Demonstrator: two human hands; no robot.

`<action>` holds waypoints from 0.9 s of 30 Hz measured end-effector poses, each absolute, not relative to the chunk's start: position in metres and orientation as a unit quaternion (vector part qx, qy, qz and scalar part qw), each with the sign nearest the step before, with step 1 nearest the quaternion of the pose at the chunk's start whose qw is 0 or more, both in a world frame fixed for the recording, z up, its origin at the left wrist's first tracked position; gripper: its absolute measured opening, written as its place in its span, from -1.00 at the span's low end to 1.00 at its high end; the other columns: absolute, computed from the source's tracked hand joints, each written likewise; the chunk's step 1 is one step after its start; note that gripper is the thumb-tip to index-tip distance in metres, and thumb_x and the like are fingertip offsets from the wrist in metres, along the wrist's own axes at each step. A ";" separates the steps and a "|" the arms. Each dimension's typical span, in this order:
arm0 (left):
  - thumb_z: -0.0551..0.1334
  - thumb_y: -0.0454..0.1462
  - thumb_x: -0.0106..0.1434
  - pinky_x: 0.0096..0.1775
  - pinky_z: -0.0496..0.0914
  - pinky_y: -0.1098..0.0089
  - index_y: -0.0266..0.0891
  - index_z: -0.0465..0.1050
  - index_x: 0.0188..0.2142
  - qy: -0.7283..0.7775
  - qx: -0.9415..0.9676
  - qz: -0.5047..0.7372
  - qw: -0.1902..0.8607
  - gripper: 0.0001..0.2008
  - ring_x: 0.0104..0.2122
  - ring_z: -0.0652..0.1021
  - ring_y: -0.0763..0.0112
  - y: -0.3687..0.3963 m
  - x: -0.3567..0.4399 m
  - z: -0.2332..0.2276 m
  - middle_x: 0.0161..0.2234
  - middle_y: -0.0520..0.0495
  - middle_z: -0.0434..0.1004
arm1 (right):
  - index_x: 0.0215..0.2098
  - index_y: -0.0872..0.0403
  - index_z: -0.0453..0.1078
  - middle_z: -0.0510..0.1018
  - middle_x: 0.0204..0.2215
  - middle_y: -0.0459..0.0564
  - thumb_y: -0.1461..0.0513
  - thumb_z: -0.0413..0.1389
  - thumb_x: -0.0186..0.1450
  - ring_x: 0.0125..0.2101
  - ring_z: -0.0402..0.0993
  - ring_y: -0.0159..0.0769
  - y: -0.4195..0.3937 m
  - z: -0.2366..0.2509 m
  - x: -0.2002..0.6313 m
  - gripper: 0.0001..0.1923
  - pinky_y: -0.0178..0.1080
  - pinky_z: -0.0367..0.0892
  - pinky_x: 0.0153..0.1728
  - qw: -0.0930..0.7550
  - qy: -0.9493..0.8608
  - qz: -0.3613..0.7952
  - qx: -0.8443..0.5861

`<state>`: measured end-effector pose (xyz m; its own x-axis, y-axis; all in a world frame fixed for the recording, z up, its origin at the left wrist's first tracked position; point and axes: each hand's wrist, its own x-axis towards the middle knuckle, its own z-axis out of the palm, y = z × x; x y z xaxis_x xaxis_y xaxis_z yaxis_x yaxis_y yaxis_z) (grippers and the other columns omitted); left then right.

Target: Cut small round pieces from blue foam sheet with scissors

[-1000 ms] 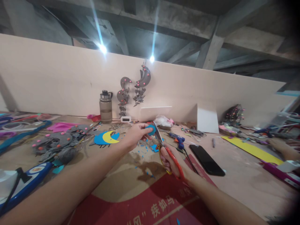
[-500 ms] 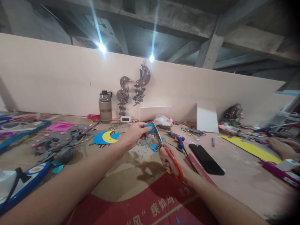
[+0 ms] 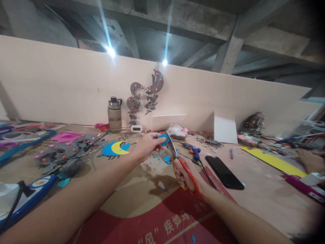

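Here, scissors (image 3: 173, 148) stand at a small blue piece (image 3: 163, 139) just below the frame's centre.
The person's left hand (image 3: 149, 148) pinches the piece; the right hand (image 3: 183, 174) is wrapped around the scissors' handles, blades at the piece's right edge. Blue scraps (image 3: 167, 159) lie beneath, a black phone (image 3: 224, 172) toward the lower right.

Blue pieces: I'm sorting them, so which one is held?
The small piece in the left hand, beside the scissors; the larger piece with the yellow crescent and the scraps are unheld.
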<state>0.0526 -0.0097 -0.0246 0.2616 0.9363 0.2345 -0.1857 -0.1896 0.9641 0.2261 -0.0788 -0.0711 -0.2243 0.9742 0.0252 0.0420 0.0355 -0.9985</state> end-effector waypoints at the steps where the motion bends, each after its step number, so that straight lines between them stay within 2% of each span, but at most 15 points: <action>1: 0.44 -0.16 0.00 -0.58 0.15 0.53 -0.32 0.45 -0.42 0.324 0.573 0.513 0.551 -0.71 -0.61 0.42 0.58 -0.010 0.053 -0.024 -0.56 0.02 0.46 | -0.35 -0.01 0.11 0.12 -0.68 -0.34 -0.24 0.14 0.10 -0.76 -0.07 -0.57 -0.079 -0.071 0.226 -0.45 -0.48 -0.06 -0.81 0.438 -0.572 0.531 -0.445; 14: 0.43 -0.22 -0.02 -0.56 0.18 0.57 -0.34 0.48 -0.40 0.314 0.544 0.518 0.581 -0.74 -0.62 0.34 0.66 -0.008 0.052 -0.029 -0.54 0.07 0.40 | -0.37 0.00 0.11 0.13 -0.68 -0.31 -0.23 0.11 0.14 -0.75 -0.02 -0.56 -0.080 -0.069 0.225 -0.48 -0.47 0.03 -0.82 0.437 -0.590 0.505 -0.453; 19: 0.45 -0.20 -0.03 -0.58 0.18 0.59 -0.35 0.49 -0.37 0.313 0.537 0.522 0.584 -0.70 -0.62 0.35 0.68 -0.008 0.053 -0.031 -0.50 0.05 0.43 | -0.31 -0.01 0.13 0.13 -0.66 -0.31 -0.24 0.10 0.16 -0.75 -0.02 -0.55 -0.079 -0.072 0.226 -0.47 -0.47 0.05 -0.84 0.432 -0.606 0.494 -0.449; 27: 0.32 -0.25 0.13 -0.59 0.24 0.56 -0.37 0.47 -0.28 0.299 0.543 0.509 0.597 -0.79 -0.54 0.54 0.50 -0.011 0.053 -0.029 -0.41 -0.13 0.56 | -0.31 0.00 0.12 0.13 -0.67 -0.33 -0.26 0.09 0.14 -0.76 -0.02 -0.56 -0.077 -0.074 0.226 -0.44 -0.47 0.04 -0.85 0.429 -0.605 0.500 -0.447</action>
